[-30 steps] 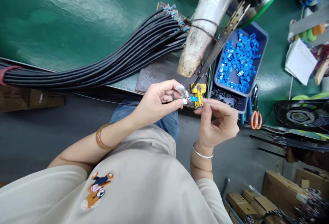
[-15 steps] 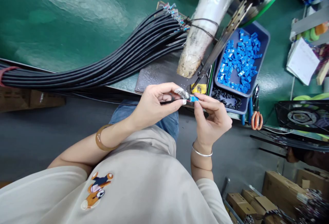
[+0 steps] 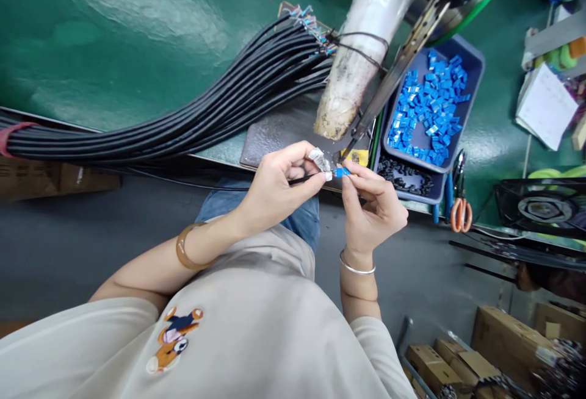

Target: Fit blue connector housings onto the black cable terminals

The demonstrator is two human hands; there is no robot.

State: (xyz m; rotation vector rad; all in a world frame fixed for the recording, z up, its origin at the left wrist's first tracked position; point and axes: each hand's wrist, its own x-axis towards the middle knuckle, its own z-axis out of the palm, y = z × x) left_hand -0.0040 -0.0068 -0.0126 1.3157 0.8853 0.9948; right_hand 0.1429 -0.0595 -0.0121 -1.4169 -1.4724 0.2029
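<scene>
Cable point(image 3: 301, 179) pinched in my left hand point(image 3: 279, 184), blue connector point(image 3: 341, 172) between the fingertips of my right hand point(image 3: 373, 208), near the desk point(image 3: 114, 75) edge, wires point(image 3: 332, 172) too tiny to make out, yellow piece point(image 3: 359, 156) partly hidden.

A glossy green table point(image 3: 114, 69) is stretching across the top. Black cables point(image 3: 220, 100) are lying on it, bundled, trailing over its near edge at left. A dark board point(image 3: 279, 136) is resting mid-edge; rightward, an upper tray point(image 3: 475, 75) is overlapping a lower tray point(image 3: 441, 188).
</scene>
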